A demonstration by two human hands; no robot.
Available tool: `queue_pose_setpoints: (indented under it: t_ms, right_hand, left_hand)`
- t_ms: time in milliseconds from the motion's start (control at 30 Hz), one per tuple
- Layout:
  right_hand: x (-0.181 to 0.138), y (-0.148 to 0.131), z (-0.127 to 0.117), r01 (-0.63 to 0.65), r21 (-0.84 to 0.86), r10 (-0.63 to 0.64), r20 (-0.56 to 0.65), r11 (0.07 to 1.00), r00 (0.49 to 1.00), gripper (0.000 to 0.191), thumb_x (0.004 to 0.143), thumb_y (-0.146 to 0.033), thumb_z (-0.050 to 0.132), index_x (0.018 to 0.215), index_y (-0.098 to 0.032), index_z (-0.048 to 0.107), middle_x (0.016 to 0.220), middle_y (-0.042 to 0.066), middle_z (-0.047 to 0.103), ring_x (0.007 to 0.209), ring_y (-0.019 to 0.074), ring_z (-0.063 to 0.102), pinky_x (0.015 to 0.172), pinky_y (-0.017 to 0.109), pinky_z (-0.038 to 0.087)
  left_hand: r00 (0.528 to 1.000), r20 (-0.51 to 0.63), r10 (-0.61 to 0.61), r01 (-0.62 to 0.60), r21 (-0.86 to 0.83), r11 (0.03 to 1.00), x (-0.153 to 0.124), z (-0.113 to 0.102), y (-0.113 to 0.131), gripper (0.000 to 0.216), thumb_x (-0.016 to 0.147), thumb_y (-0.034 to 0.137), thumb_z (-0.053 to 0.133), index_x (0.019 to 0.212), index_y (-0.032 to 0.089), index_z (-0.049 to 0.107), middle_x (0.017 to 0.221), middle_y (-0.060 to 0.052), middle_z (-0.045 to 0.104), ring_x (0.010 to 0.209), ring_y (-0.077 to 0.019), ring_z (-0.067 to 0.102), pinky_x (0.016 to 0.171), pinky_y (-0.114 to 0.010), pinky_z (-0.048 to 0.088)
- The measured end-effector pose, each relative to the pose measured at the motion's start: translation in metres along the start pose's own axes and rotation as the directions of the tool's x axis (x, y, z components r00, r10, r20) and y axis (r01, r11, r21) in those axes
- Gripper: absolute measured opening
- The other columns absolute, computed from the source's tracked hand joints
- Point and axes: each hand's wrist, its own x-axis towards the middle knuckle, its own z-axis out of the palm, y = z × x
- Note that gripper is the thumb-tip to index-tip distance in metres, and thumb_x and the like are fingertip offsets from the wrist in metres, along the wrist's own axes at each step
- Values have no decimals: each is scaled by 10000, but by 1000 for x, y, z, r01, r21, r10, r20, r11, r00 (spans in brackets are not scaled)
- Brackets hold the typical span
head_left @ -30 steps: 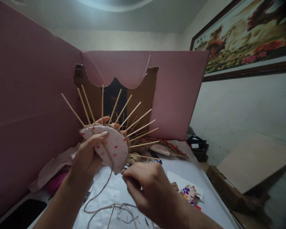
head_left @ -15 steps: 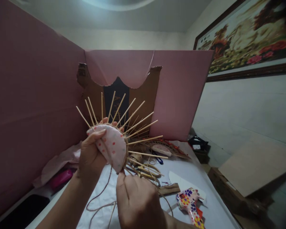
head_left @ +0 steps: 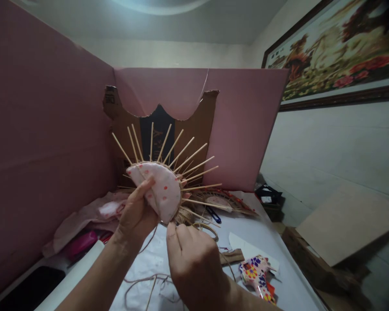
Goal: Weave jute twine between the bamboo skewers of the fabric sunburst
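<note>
My left hand (head_left: 136,214) grips a round basket base (head_left: 162,190) covered in white cloth with red dots, held up on edge. Several thin wooden sticks (head_left: 189,156) fan out from its rim. My right hand (head_left: 189,259) is closed in a pinch just below the base's lower edge, on a brown cord (head_left: 151,280) that trails down to the table. The pinched fingertips are partly hidden behind the hand.
A white table (head_left: 262,242) carries a floral glue gun (head_left: 256,276), scissors (head_left: 207,231), another woven piece (head_left: 227,201), loose cord and pink cloth (head_left: 84,216). Pink boards (head_left: 45,129) wall the left and back, with cardboard (head_left: 197,125) behind. Boxes stand on the right.
The base has shifted a little right and up in my left hand. My right hand has stayed under its lower edge, pinching the cord.
</note>
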Motion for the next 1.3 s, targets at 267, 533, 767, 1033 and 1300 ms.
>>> queue_pose_setpoints:
  t_ms: [267,533,767,1033,1300]
  right_hand:
    - [1,-2,-2,21,67,-19,-27,998,999,242,842,-28,346,894,-91,574,565,42,524,460,192,462,425,326,213]
    - [1,-3,-1,68,64,-65,-45,996,997,220,825,-31,356,845,-100,564,541,37,503,437,186,445,417,327,188]
    - [1,-4,1,62,71,-60,-28,996,998,288,832,-39,347,622,-175,490,522,36,475,435,167,422,429,323,170]
    - [3,2,-3,38,131,-36,-16,991,999,254,837,-46,381,684,-157,551,551,30,491,466,176,430,453,333,167]
    - [13,29,-30,-112,314,89,87,943,992,175,838,-100,464,755,-160,606,610,18,546,527,155,467,495,297,268]
  left_hand:
    - [989,149,16,-22,37,999,-4,-3,6,317,873,297,470,1171,241,562,930,-61,729,953,-267,676,854,-451,534]
    - [991,131,32,-38,45,998,-4,-1,7,289,870,295,498,1144,234,571,933,-56,734,826,-234,708,737,-359,585]
    - [993,112,48,-59,93,994,-6,-7,4,498,815,137,529,1294,265,484,1014,-46,727,853,-235,705,786,-374,574]
    - [991,48,129,-133,119,984,-5,-4,7,485,801,109,535,1271,227,519,970,-50,737,842,-231,707,782,-354,575]
    - [974,6,225,-224,116,968,-5,-3,21,450,800,117,514,1233,238,538,895,-26,746,812,-212,712,755,-330,583]
